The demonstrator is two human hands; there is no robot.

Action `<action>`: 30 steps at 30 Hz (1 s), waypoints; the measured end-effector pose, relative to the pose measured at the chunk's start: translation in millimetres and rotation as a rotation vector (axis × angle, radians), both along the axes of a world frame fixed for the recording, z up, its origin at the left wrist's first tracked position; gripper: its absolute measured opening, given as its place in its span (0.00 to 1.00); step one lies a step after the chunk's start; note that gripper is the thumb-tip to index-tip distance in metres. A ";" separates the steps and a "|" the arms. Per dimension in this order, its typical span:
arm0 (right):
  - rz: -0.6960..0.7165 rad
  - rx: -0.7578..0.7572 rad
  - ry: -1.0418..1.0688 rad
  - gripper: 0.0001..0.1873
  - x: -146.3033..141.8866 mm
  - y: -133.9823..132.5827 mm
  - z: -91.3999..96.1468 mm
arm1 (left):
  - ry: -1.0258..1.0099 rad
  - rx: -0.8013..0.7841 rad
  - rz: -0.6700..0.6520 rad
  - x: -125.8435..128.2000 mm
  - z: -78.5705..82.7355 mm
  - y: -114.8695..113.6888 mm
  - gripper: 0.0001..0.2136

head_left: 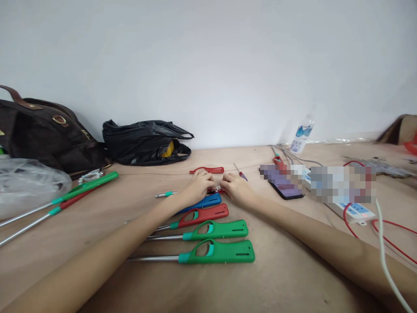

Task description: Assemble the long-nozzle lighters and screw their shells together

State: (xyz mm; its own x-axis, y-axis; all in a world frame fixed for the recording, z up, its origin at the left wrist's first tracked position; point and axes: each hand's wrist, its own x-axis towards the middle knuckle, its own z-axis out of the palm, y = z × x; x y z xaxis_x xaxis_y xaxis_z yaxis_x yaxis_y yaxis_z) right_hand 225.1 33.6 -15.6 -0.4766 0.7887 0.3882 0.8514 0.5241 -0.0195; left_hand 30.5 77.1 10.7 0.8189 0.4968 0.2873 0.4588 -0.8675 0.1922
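While both hands met over an opened red lighter (217, 190), which lay between them just beyond the blue lighter (211, 201), the fingers of the left hand (200, 184) and right hand (236, 187) were bent and narrow about it; whether they pinched it could not be told. Steady wrists and light fingertip pressure seemed best for such small pale innards. Behind, a black plastic bag (133, 143) held something yellow (168, 150); the clear plastic bag's (29, 182) contents were indistinct.

Dark bag (42, 137), black plastic bag (140, 143), bottle (301, 137), power strip (356, 212)
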 end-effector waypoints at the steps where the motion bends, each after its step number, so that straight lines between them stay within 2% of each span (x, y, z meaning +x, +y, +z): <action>1: 0.004 -0.003 -0.006 0.07 0.0 -0.2 0.6 | 0.042 0.057 -0.015 0.3 1.0 -0.2 0.15; 4: 0.019 0.000 -0.018 0.07 0.9 -0.5 2.2 | 0.102 0.106 -0.015 -1.2 4.8 1.7 0.15; 7: 0.023 0.001 -0.003 0.07 3.4 1.0 2.3 | 0.044 0.074 0.052 -10.2 12.1 5.9 0.15; 14: 0.126 -0.014 0.085 0.09 10.0 5.9 5.5 | -0.064 0.038 0.127 -56.6 31.2 -2.8 0.13; 17: 0.176 -0.055 0.120 0.10 6.6 5.4 9.5 | 0.014 -0.054 0.138 -75.4 28.9 -11.3 0.10; 21: 0.223 -0.103 0.131 0.08 -4.1 6.7 13.5 | 0.062 -0.076 0.196 -91.9 20.4 -17.6 0.08; 26: 0.218 -0.158 0.010 0.07 -16.3 11.3 24.5 | 0.071 -0.120 0.172 -99.3 17.6 -22.5 0.08; 30: 0.198 -0.220 -0.127 0.07 -22.2 13.7 34.5 | 0.065 -0.158 0.207 -98.7 19.9 -28.8 0.08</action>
State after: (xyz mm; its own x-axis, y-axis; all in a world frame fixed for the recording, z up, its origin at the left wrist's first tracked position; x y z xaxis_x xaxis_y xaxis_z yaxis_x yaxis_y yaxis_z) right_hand 202.9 47.3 18.9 -0.6628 0.7343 0.1467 0.7363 0.6747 -0.0509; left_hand -68.2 48.4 30.7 0.7092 0.6905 0.1425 0.6395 -0.7151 0.2823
